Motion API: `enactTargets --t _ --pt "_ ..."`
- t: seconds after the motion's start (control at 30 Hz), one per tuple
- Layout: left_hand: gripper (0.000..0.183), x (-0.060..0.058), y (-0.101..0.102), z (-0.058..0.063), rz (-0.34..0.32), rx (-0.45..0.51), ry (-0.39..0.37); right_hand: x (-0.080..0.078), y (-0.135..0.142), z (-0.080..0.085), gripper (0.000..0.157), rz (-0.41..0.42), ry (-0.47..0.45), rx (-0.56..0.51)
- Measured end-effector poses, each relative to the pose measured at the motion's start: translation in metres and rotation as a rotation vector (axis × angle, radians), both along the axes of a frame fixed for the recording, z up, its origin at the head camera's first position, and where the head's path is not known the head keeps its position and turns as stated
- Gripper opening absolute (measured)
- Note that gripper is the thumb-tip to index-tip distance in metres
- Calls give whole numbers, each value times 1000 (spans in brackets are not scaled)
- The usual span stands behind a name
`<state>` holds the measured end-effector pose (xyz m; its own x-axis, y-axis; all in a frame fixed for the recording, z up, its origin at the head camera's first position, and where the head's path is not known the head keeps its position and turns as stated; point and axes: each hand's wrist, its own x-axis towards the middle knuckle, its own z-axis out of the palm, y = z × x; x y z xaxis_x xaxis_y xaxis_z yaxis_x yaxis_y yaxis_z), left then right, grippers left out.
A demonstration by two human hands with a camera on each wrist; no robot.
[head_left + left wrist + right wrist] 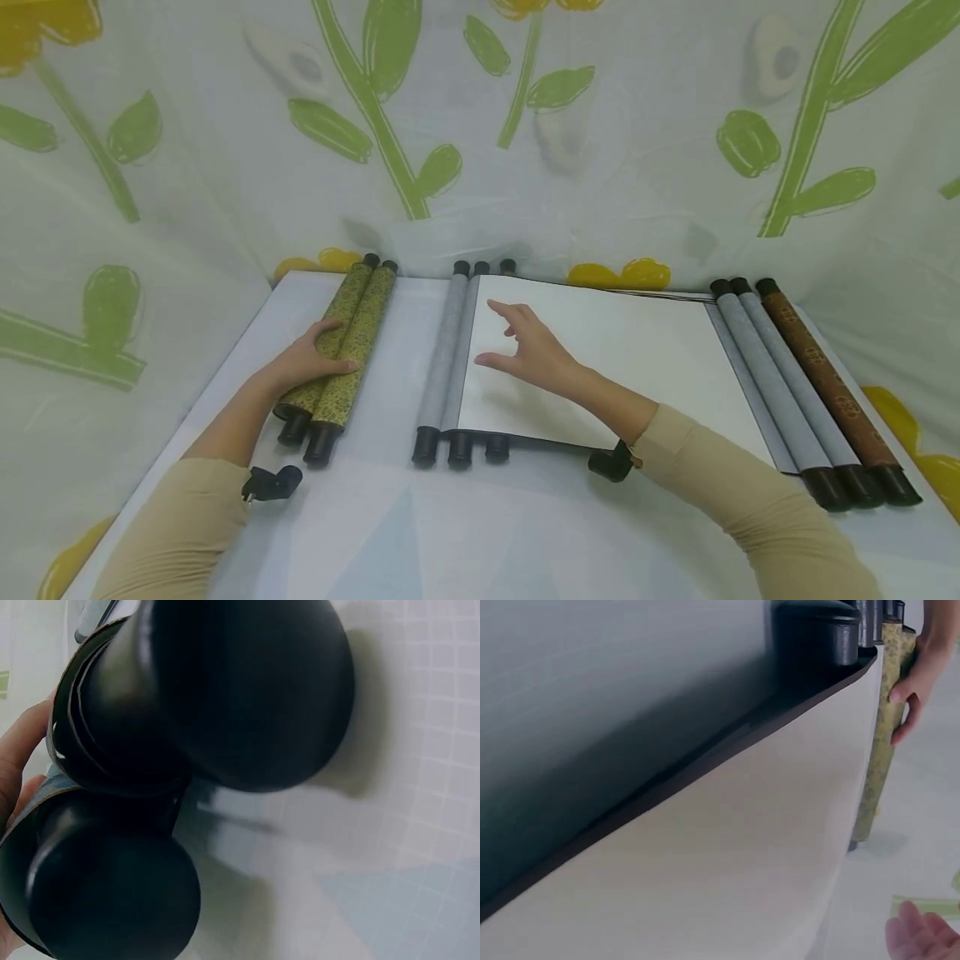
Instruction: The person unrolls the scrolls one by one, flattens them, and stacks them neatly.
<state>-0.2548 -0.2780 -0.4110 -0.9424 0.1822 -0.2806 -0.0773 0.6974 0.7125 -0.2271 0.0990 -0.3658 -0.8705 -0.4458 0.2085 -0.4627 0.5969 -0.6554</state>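
Observation:
My left hand (pixel 306 360) grips a scroll with yellow-green patterned backing (pixel 362 350), rolled from both sides into two parallel rolls. The thumb lies across the right roll and the fingers reach over the left one. Black end knobs (pixel 255 690) of these rolls fill much of the left wrist view. Over the left part of a spread white sheet (pixel 600 358), my right hand (pixel 528 346) hovers with thumb and fingers apart, holding nothing. In the right wrist view, only some fingers of the right hand (pixel 922 934) show at the lower corner.
Grey rolls with black knobs (pixel 442 358) lie along the white sheet's left side. More grey rolls (pixel 772 375) and a brown patterned roll (pixel 832 383) lie along its right side. A curtain printed with plants (pixel 637 192) hangs behind the white table (pixel 375 533).

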Motion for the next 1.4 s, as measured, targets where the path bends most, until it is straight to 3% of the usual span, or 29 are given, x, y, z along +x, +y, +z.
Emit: enactTargets --t 0.47,0.8,1.4 --pt "107 -6 5 -3 -8 -5 30 -19 -39 -3 81 16 -43 12" --pt "107 -7 5 -6 -5 27 33 -29 -71 -3 81 14 -129 10" --pt "108 2 -3 -12 32 4 50 -27 -142 2 77 -38 -168 190"
